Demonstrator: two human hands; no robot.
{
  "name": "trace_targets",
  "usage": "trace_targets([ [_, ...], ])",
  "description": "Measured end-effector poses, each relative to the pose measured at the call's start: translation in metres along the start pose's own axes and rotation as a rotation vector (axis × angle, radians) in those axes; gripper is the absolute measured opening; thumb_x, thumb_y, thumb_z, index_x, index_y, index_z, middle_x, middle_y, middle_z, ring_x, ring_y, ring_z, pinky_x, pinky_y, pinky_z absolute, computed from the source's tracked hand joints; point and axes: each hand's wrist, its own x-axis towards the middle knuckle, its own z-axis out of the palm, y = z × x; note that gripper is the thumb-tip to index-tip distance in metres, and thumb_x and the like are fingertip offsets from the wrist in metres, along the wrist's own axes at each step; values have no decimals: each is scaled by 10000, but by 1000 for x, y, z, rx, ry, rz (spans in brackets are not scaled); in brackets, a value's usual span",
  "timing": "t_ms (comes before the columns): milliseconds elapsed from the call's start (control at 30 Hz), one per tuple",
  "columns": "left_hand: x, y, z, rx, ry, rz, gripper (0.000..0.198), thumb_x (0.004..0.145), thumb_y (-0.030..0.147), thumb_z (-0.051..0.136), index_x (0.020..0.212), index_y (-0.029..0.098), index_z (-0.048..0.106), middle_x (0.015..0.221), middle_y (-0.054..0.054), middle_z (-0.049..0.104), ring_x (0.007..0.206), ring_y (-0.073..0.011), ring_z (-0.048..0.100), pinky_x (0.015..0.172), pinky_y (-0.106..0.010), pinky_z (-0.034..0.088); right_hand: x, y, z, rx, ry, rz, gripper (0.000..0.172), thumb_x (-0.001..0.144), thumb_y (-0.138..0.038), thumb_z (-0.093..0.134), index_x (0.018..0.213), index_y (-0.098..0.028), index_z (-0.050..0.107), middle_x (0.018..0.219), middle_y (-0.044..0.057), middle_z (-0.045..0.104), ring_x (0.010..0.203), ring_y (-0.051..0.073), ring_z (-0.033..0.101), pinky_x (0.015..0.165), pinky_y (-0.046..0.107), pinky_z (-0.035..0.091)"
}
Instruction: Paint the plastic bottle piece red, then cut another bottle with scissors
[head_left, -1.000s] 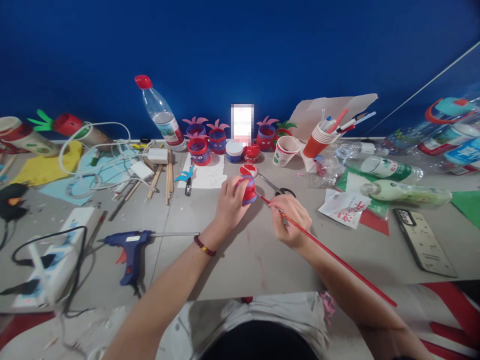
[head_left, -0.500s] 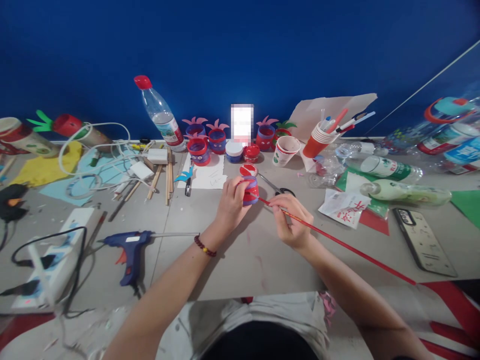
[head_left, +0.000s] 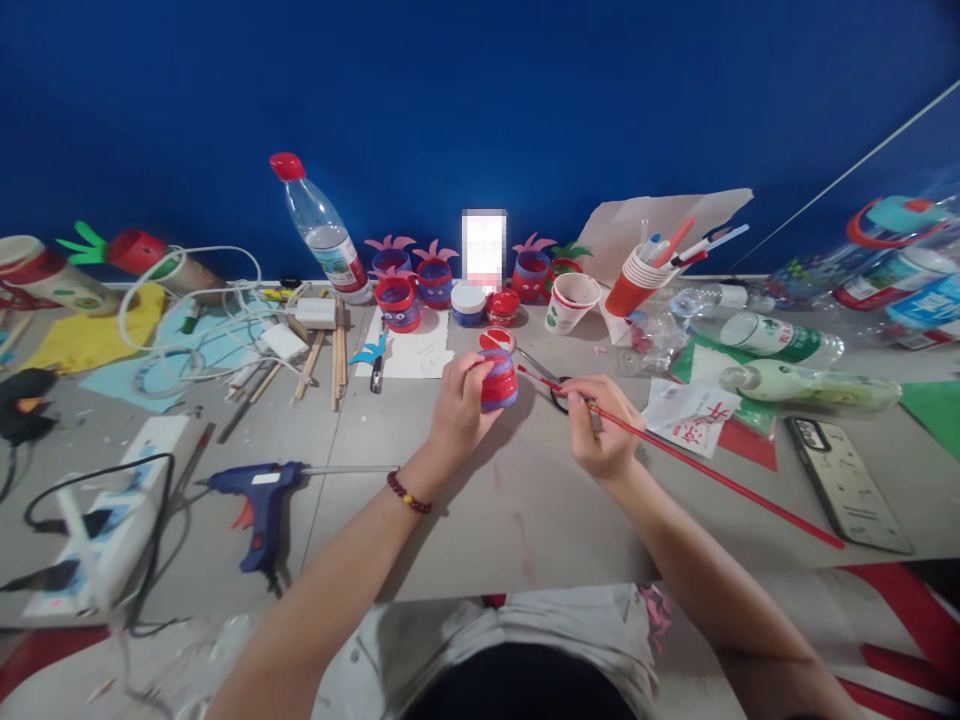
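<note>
Works over a cluttered grey tabletop (head_left: 480, 540). Pinches a long red paintbrush (head_left: 739, 487) in mostly closed right hand (head_left: 606, 428), with tip right beside red-and-purple cup (head_left: 499, 385), can't tell if touching. Grips that cup in half-curled left hand (head_left: 460, 402), just in front of a round red-and-white disc (head_left: 496, 341)

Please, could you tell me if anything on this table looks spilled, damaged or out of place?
Yes: faint reddish smears mark the grey tabletop, nearer the wearer than the red-and-purple container in the left hand. They look odd against the plain surface; possibly paint, though I cannot confirm.
</note>
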Motion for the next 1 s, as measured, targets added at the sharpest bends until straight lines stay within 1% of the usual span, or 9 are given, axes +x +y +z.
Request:
trace_targets([
  [133, -1, 0, 0, 7, -29, -6, 681, 770, 172, 776, 1322, 246, 385, 1196, -112, 536, 1107, -261, 586, 963, -454, 537, -6, 2, 2, 9, -26, 10, 170, 894, -90, 501, 914, -218, 611, 786, 55, 690, 727, 201, 660, 677, 347, 549],
  [267, -3, -2, 2, 34, -56, 2, 647, 784, 161, 750, 1326, 245, 405, 1215, -129, 548, 1136, -284, 578, 957, -471, 526, -11, -2, 6, 38, -49, -48, 178, 881, -95, 510, 943, -222, 618, 791, 58, 696, 747, 213, 670, 705, 368, 562],
  [433, -3, -1, 3, 90, -62, -6, 598, 793, 137, 723, 1311, 237, 441, 1206, -129, 564, 1095, -274, 589, 958, -463, 522, -16, -11, 11, 100, -59, -95, 206, 863, -96, 506, 969, -230, 621, 803, 55, 706, 741, 211, 673, 697, 368, 575],
  [633, -3, 0, 3, 109, -100, 4, 669, 726, 95, 763, 1316, 206, 468, 1232, -145, 548, 1101, -294, 556, 945, -459, 533, -14, -21, 11, 141, -89, -90, 217, 868, -76, 492, 970, -225, 612, 797, 53, 695, 733, 201, 672, 704, 375, 584],
  [733, -4, 0, 4, 110, -120, 3, 699, 745, 95, 747, 1358, 234, 442, 1242, -136, 534, 1090, -286, 562, 944, -469, 526, -12, -22, 11, 161, -79, -85, 213, 870, -70, 496, 966, -218, 614, 799, 53, 702, 736, 199, 676, 703, 372, 583],
  [800, -4, -1, 4, 110, -121, 5, 715, 752, 102, 748, 1378, 235, 428, 1238, -138, 528, 1086, -285, 565, 945, -471, 524, -11, -22, 11, 169, -71, -82, 217, 869, -64, 497, 967, -219, 614, 794, 52, 704, 732, 199, 678, 694, 366, 579],
  [867, -4, 0, 4, 102, -113, -5, 731, 743, 108, 764, 1381, 210, 422, 1230, -148, 528, 1097, -291, 563, 956, -473, 522, -10, -22, 11, 160, -74, -74, 225, 871, -64, 494, 975, -224, 612, 788, 48, 706, 725, 200, 680, 688, 364, 576],
  [933, -3, 1, 4, 73, -89, -23, 729, 732, 106, 775, 1362, 191, 419, 1214, -149, 533, 1108, -290, 564, 968, -468, 522, -9, -21, 10, 143, -75, -68, 232, 873, -64, 487, 980, -228, 612, 788, 45, 706, 720, 200, 681, 681, 361, 572],
  [1000, -1, 2, 3, 31, -62, -44, 697, 735, 108, 770, 1328, 199, 415, 1200, -137, 538, 1110, -277, 574, 966, -450, 530, -7, -21, 10, 131, -69, -66, 235, 869, -56, 488, 977, -224, 612, 780, 43, 701, 719, 199, 677, 673, 353, 568],
])
